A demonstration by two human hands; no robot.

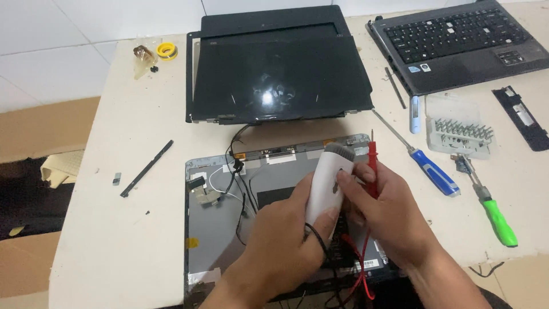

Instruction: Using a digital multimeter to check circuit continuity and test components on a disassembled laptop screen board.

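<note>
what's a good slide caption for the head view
Both hands grip a white handheld device and red probe over an opened grey laptop lid.

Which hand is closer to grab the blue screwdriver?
Probably the right hand: the blue-handled screwdriver lies just to its right. The left hand grips the white plastic device, farther away.

A detached laptop screen panel [278,77], black, glossy and rectangular, lies flat at the far middle of the table, catching a light's reflection. On the open laptop's palm rest at far right sit two small stickers [420,68]. A white barcode label [370,264] lies near the person's right wrist.
</note>
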